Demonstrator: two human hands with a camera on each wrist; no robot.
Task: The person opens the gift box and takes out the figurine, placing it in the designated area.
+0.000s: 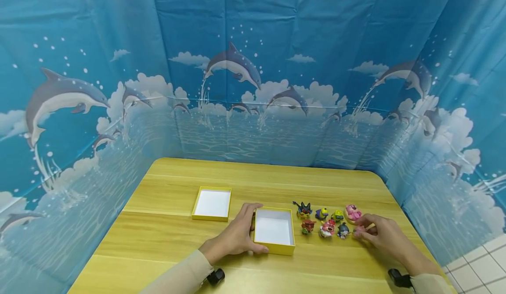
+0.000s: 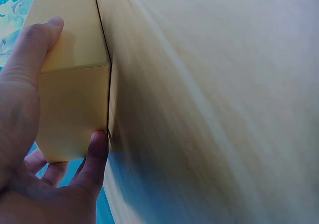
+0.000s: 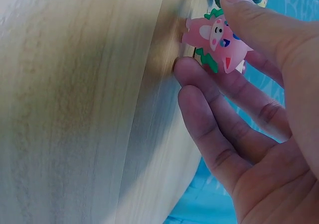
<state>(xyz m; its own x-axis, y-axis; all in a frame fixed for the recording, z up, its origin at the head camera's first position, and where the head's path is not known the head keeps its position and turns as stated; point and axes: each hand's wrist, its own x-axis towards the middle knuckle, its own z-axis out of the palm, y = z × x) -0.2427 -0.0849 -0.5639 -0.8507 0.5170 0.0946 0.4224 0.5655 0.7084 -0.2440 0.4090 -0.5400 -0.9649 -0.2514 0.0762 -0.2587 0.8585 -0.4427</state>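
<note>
My left hand grips the left side of an open yellow box with a white inside. Its thumb lies on the front wall and the fingers go round the side and back, as the left wrist view also shows. My right hand is at the right end of a group of toy figurines. Between its thumb and fingers stands a small pink figurine with green parts at its sides. A larger pink figurine sits just behind that hand.
The box lid, white inside, lies left of the box. Between box and right hand stand a black-eared figurine, a red one, a pink-and-white one, a dark-haired one and others. A dolphin-print curtain surrounds the wooden table.
</note>
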